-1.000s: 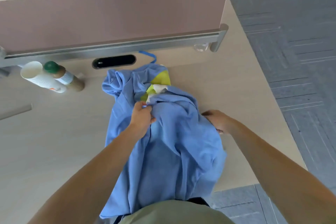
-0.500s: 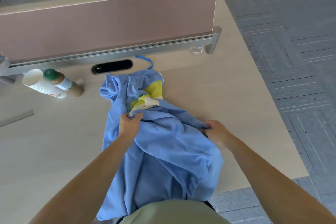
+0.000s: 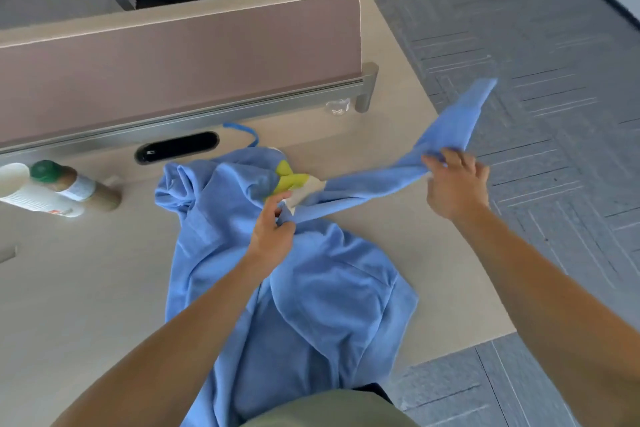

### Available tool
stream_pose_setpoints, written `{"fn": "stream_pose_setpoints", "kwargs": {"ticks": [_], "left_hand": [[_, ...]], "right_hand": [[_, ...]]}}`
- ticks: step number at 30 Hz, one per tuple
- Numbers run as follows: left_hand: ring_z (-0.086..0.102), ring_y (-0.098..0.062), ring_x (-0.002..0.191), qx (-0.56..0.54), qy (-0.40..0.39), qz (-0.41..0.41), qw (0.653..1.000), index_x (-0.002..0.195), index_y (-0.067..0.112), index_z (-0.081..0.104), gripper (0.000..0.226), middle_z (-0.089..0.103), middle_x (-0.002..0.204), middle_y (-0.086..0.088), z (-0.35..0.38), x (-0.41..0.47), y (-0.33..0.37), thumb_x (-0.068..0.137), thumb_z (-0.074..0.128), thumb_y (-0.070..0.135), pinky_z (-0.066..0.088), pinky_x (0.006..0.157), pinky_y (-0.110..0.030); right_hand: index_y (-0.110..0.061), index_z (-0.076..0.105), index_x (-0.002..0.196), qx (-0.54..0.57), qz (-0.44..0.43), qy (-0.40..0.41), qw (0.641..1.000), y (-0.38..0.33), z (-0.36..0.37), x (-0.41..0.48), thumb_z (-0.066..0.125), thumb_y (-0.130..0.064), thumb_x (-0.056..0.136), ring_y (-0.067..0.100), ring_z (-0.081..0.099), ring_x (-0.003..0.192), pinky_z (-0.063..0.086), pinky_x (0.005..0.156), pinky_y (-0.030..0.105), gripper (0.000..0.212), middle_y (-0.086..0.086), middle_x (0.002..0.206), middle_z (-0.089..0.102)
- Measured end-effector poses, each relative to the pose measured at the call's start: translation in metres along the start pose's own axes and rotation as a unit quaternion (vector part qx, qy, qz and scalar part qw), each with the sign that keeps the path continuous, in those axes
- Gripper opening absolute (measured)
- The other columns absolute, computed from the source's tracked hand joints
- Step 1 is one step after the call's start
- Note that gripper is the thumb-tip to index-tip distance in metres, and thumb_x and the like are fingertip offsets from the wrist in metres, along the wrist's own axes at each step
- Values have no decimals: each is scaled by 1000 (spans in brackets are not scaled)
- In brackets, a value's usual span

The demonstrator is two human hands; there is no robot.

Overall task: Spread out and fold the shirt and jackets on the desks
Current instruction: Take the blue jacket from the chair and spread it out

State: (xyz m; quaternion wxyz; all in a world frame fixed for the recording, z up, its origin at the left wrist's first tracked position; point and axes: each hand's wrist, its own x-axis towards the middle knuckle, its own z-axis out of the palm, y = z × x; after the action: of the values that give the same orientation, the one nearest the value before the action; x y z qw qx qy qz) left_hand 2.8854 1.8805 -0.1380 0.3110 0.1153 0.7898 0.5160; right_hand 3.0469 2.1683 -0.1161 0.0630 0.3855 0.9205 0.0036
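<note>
Spread crumpled on the light wood desk (image 3: 86,288): blue hooded jacket (image 3: 311,305), hem hanging off the near edge. Pinching a fold by the collar, at the body's 12 o'clock: left hand (image 3: 273,236). Gripping the sleeve (image 3: 457,121), drawn taut toward 2 o'clock: right hand (image 3: 457,184).

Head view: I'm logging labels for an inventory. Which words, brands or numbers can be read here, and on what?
No text here can be read.
Bottle label: too blurred to read.
Cup red print: too blurred to read.
White tag on the jacket: no legible text.
</note>
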Motion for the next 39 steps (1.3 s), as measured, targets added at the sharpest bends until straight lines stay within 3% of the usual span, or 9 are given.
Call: {"fn": "stream_pose_setpoints", "kwargs": {"ticks": [3,9,13,18,20,23,29,34,39], "left_hand": [[57,-15,87,85,-41,20,995,136,26,47,57,53,114,-1,6,1,-3,88,54,-4,46,61,-15],[44,-34,127,343,-58,-26,937,145,14,35,66,43,137,-14,13,-19,-27,88,67,26,41,105,-42],[60,-36,107,382,-74,-96,916,118,10,51,30,64,112,-13,12,-33,-41,96,55,30,48,87,-39],[59,-16,70,232,-121,-143,955,78,23,60,26,58,74,9,-6,-40,-43,81,60,49,53,70,-37],[63,-19,96,233,-59,-149,959,88,30,65,19,62,98,5,-16,-41,-47,77,64,45,54,87,-39],[37,-32,129,356,33,-186,915,124,30,54,41,41,133,-6,-37,-42,-64,84,61,25,36,107,-42],[32,-41,135,282,175,-318,888,144,15,30,83,30,144,-19,-87,-58,-111,79,76,37,30,112,-49],[61,-31,102,80,176,-317,929,134,0,47,72,59,120,-14,-113,-77,-134,80,83,31,50,85,-39],[58,-27,65,80,78,-197,974,81,12,64,43,62,67,-5,-115,-93,-132,57,80,44,50,57,-34]], "right_hand": [[-27,33,147,-64,37,-227,971,-21,42,-29,53,-31,92,32,37,133,30,107,47,58,5,147,37],[-30,19,155,4,-77,-246,966,-65,93,-80,43,-30,97,32,23,144,26,112,48,62,10,163,14],[-25,37,146,42,-81,-199,976,-71,98,-91,34,-39,102,30,31,139,27,110,45,46,9,156,29],[-28,49,98,244,-94,-283,923,-76,99,-112,47,-40,100,32,62,99,46,78,36,13,-1,94,58],[-30,48,85,249,-70,-252,933,-64,99,-106,43,-34,102,37,62,94,43,72,35,17,2,86,59],[-18,56,118,216,45,-195,956,-21,101,-82,44,-33,102,40,60,105,47,84,41,25,18,111,64],[-12,51,129,62,126,-125,982,9,104,-75,57,-10,88,39,48,118,38,96,47,42,17,126,53],[-10,60,112,125,-115,8,985,-84,100,-110,71,-13,71,42,56,100,44,84,50,42,16,109,58],[-14,61,125,285,-293,-150,900,-205,75,-143,52,-33,96,31,62,106,51,90,46,35,9,120,60]]}}
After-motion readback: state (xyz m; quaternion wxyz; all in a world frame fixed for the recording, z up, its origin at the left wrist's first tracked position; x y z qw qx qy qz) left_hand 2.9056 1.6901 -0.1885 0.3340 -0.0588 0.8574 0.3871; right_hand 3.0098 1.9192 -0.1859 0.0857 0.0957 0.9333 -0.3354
